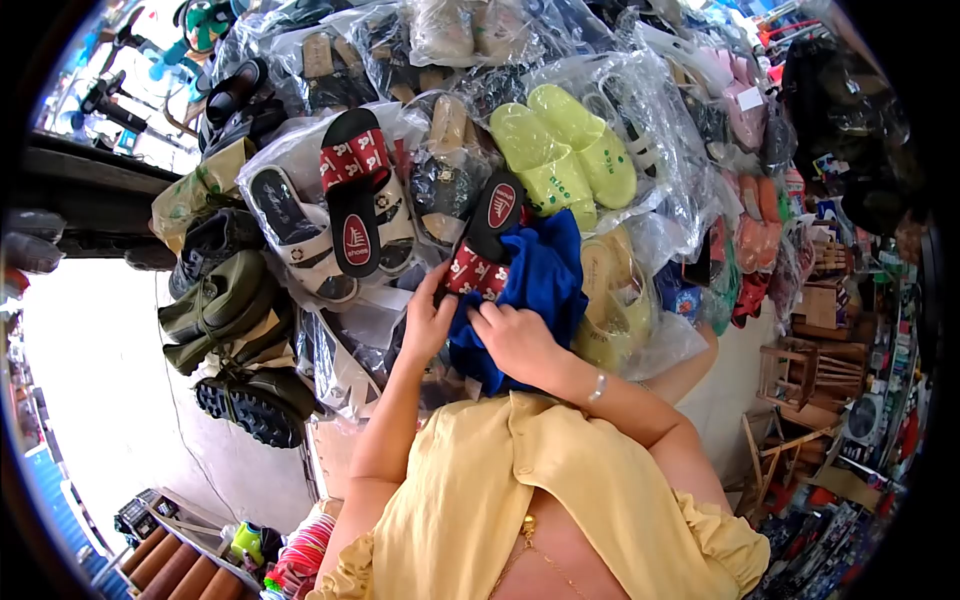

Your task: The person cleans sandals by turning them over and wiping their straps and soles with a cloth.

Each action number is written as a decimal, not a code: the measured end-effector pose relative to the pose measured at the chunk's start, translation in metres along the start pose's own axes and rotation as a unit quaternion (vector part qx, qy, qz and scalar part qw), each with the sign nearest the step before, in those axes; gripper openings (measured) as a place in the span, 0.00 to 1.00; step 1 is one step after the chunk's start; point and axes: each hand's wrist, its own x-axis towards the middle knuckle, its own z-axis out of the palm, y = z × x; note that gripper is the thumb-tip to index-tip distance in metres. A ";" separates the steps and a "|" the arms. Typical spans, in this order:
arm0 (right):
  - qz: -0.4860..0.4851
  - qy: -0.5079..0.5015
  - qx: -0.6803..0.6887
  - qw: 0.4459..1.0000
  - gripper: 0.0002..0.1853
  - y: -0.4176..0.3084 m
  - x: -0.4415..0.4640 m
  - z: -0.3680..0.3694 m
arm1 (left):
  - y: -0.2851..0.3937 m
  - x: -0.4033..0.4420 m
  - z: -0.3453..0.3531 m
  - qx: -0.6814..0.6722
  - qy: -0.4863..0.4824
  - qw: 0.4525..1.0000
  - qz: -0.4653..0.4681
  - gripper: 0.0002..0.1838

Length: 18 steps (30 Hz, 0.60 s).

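My left hand (428,318) grips the edge of a black slide slipper (487,222) with a red and white patterned strap. A bunched blue cloth (548,262) lies over part of that slipper. Closed on the cloth, my right hand (516,342) presses it near the strap; its fingertips are partly hidden in the folds. To the upper left, a matching pair of red-strapped slides (355,200) rests on white-strapped sandals (285,235) in clear plastic. Lime-green slides (565,150) lie beyond the cloth, and yellowish wrapped sandals (607,290) are to its right.
Plastic-wrapped footwear is heaped across the display. Olive shoes (225,310) and a thick-soled boot (255,405) hang over its left edge. Pink sandals (760,225) are at the right. Wooden stools (805,370) stand lower right, and a dark ledge (95,190) runs along the left.
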 end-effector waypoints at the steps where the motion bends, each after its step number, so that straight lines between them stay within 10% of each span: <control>1: 0.007 -0.051 0.021 0.998 0.11 0.003 -0.008 -0.010 | 0.007 -0.003 0.000 -0.001 0.001 1.000 -0.015 0.25; 3: 0.019 -0.188 0.035 0.981 0.13 0.012 -0.012 -0.037 | 0.007 -0.003 0.000 0.003 0.016 1.000 -0.009 0.25; 7: 0.025 0.075 0.125 0.989 0.22 0.004 0.009 -0.056 | -0.009 0.002 0.002 -0.085 0.020 0.995 -0.046 0.25; 11: 0.010 0.041 0.058 0.997 0.12 -0.004 0.004 -0.007 | 0.001 0.001 0.000 -0.017 0.001 1.000 -0.007 0.26; 15: 0.043 -0.176 0.098 0.979 0.07 0.016 -0.007 -0.043 | 0.003 -0.002 0.001 -0.006 0.016 1.000 -0.004 0.26; 18: 0.100 0.036 0.151 0.983 0.17 0.034 0.013 -0.077 | 0.001 0.001 0.002 -0.024 0.020 0.999 -0.008 0.26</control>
